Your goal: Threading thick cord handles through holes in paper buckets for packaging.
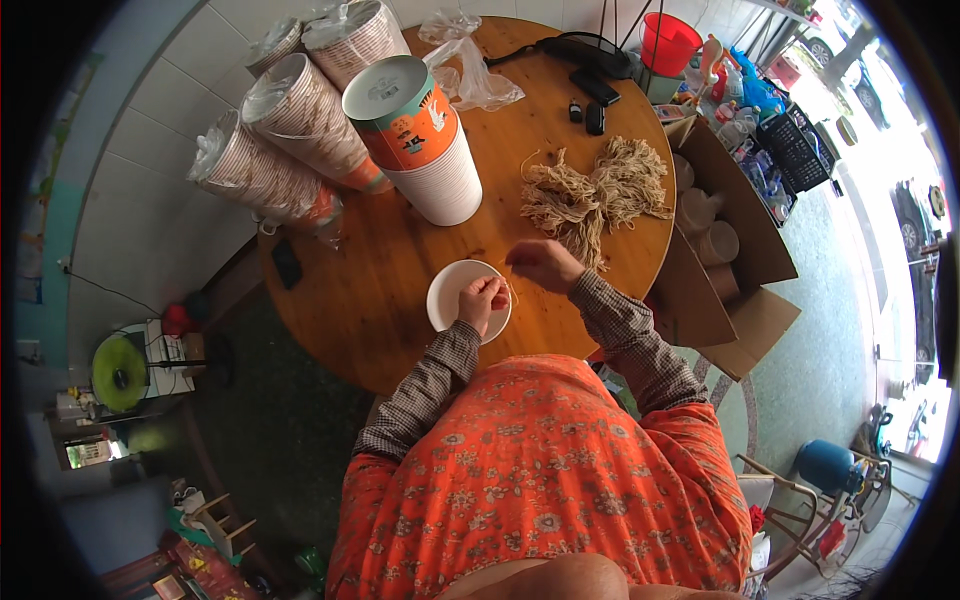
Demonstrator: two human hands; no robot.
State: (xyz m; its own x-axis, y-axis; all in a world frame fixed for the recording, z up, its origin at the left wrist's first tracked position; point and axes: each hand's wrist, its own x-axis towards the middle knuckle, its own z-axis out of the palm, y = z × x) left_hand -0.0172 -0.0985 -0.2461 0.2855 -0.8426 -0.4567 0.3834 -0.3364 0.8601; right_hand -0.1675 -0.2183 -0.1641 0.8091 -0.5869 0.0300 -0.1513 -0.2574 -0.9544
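Observation:
A white paper bowl (441, 302) rests near the front edge of the round wooden table (380, 300). Over its right side is my left hand (481, 303), its fingers pinched together on a thin tan string (512, 289), of which only a short bit shows. To the right and slightly farther away, my right hand (545, 265) hovers above the table with fingers curled and pressed together. Whatever they hold, if anything, is too small to make out. A loose bundle of tan strings (600, 195) lies beyond the right hand.
A tall stack of paper bowls (437, 180) with an orange and green one on top stands behind. Bagged stacks (300, 120) lean at the back left. An open cardboard box (755, 225) of pale containers is to the right. A black phone (286, 263) lies at the left edge.

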